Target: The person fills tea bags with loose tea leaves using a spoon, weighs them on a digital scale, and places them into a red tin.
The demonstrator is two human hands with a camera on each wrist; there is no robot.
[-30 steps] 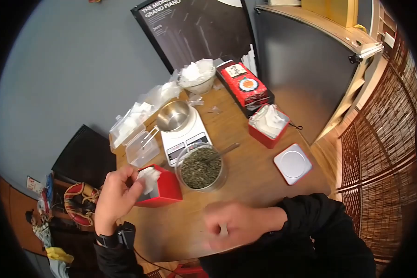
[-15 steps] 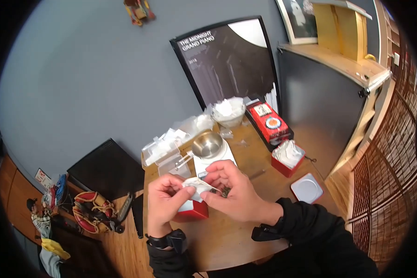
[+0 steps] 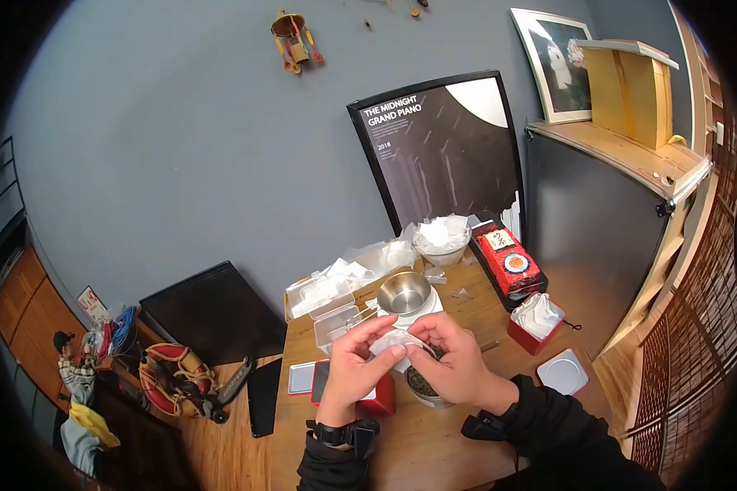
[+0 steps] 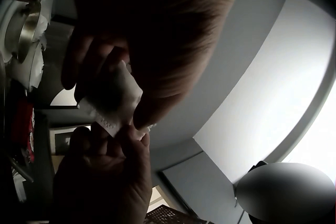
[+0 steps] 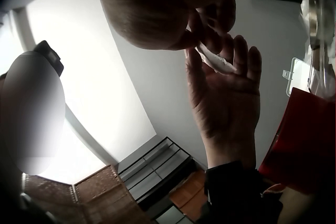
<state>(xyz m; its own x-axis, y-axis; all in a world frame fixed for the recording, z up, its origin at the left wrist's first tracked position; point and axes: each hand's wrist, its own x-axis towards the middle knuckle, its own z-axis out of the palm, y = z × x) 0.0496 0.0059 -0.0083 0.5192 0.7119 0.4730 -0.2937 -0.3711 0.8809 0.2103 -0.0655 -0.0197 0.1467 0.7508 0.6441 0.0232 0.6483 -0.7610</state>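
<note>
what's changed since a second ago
The left grip has carried the white pouch up and rightward from the nearer red box; the right grip has moved forward to hold it too. The steel bowl stays on the scale.

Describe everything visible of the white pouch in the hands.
The white pouch looks thin and papery, creased, with one crimped edge. The left hand and the right hand pinch it, tilted, above the wooden table. A dark patch shows on one face; whether shadow or contents, I cannot tell.
</note>
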